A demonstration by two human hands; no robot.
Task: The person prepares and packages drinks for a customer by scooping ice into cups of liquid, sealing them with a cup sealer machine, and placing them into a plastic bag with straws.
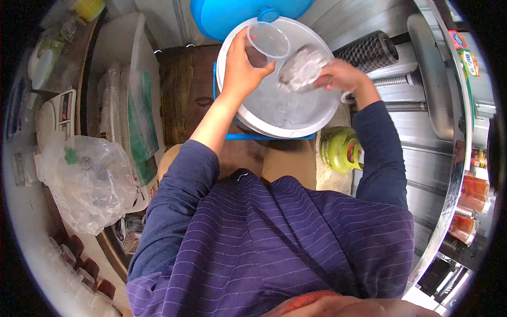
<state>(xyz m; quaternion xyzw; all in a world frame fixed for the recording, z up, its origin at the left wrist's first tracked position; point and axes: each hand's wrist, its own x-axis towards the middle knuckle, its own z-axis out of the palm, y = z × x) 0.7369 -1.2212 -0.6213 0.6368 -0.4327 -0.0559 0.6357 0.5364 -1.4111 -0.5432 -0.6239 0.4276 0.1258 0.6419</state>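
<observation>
A clear plastic cup [273, 41] is in my left hand [241, 73], its open rim tilted towards me. My right hand [344, 76] grips a scoop [286, 70] heaped with crushed ice [307, 69]; motion blurs both, and the handle is hidden by my fingers. The scoop is just right of the cup, apart from its rim. Both hands are above a round white ice tub [273, 130], whose inside looks pale and frosty. Behind the tub stands a round blue lid [233, 18] with a knob.
At right are a green gas cylinder [334, 149], a black textured cylinder [368, 51] and a steel basin's underside [429, 75]. Glasses of reddish drink [473, 194] line the right counter. Leftward are a plastic bag [91, 182], a kitchen scale [65, 111] and a white bin [134, 35].
</observation>
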